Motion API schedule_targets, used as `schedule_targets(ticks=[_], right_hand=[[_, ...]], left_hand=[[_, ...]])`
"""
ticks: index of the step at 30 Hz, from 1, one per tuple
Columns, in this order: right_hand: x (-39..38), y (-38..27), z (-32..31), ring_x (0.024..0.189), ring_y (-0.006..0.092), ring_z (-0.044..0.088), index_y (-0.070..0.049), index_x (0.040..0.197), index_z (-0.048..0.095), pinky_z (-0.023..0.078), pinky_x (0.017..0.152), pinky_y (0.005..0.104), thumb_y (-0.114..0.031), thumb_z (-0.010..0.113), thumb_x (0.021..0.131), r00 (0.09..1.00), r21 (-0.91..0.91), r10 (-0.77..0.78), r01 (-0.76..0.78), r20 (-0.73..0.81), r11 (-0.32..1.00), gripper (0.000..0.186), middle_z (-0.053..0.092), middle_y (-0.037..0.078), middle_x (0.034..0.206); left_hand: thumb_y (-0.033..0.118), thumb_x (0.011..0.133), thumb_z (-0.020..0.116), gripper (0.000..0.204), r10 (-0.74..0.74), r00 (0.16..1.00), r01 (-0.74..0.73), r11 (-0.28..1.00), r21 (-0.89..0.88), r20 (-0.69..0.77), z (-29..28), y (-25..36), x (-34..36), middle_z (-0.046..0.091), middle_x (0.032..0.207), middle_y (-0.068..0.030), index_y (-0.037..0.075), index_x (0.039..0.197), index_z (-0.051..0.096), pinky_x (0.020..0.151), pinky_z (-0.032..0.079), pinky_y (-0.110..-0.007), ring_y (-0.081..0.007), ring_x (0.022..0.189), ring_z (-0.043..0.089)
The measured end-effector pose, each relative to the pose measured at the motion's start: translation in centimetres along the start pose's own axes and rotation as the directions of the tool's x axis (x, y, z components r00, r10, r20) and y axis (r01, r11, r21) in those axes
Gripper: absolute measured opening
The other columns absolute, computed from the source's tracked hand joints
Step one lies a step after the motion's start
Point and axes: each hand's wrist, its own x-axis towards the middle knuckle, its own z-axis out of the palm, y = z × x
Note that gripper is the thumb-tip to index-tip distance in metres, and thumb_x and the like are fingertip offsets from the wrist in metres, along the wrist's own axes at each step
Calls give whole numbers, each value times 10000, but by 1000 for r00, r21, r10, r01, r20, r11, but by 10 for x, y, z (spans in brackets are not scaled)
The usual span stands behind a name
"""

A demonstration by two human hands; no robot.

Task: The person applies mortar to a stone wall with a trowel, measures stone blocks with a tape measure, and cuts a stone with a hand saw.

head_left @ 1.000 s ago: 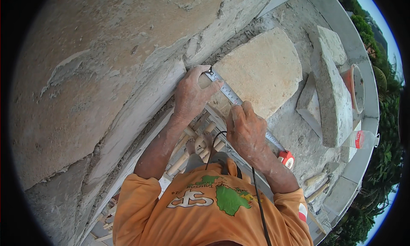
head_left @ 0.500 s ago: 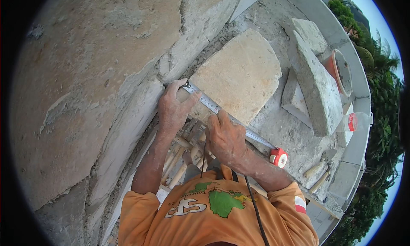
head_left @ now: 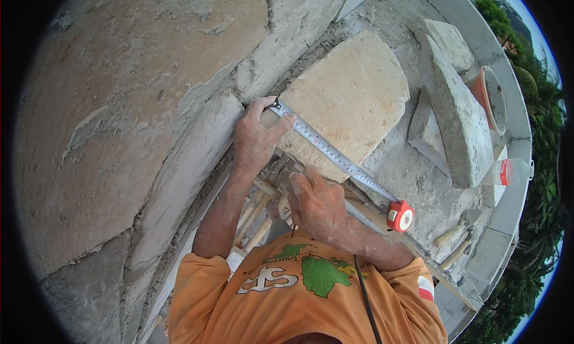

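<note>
My left hand (head_left: 256,135) pinches the hooked end of a tape measure (head_left: 335,154) between thumb and fingers, at the left corner of a pale, flat stone slab (head_left: 353,96). The metal blade runs across the slab's near part, down to the right. Its red case (head_left: 400,216) rests beyond the slab on the dusty ledge. Just below the slab's near edge is my right hand (head_left: 318,199), fingers curled and apart from the blade. Whatever those fingers may hold is hidden.
Stone cladding (head_left: 143,105) rises on the left. Rough stone pieces (head_left: 457,117), an orange bucket (head_left: 491,99) and a clear plastic bottle (head_left: 508,172) stand to the right. Wooden-handled tools (head_left: 451,242) lie on the ledge (head_left: 391,170). Wooden poles (head_left: 257,218) show below my hands.
My right hand has drawn back from the tape blade toward my body. My left hand still holds the tape's end. The whole view has shifted slightly.
</note>
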Motion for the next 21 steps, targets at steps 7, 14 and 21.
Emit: schedule_targets(ticks=[7, 14, 21], right_hand=[[11, 28, -8, 575, 313, 583, -5, 961, 553, 473, 452, 413, 10, 714, 737, 983, -27, 132, -136, -125, 990, 276, 493, 142, 831], [13, 22, -2, 554, 267, 574, -8, 899, 529, 437, 411, 386, 17, 714, 714, 991, -125, 77, -90, -108, 988, 263, 481, 131, 815], [18, 20, 0, 566, 193, 549, -1, 819, 537, 442, 372, 339, -30, 705, 668, 993, -170, 49, -67, -108, 983, 228, 475, 118, 805]], left_hand=[[298, 812, 803, 530, 3, 1000, -3, 1000, 10, 0, 3, -3, 0, 687, 1043, -163, -17, 1192, 611, 896, 512, -363, -215, 983, 653], [295, 822, 795, 521, -16, 1000, 16, 1000, -4, 12, 2, -5, 0, 685, 1048, -151, -9, 1201, 607, 880, 520, -354, -204, 966, 655], [289, 821, 792, 523, -24, 999, 25, 1000, -15, 35, 2, 2, 0, 676, 1072, -158, -22, 1200, 609, 908, 504, -355, -210, 1004, 640]])
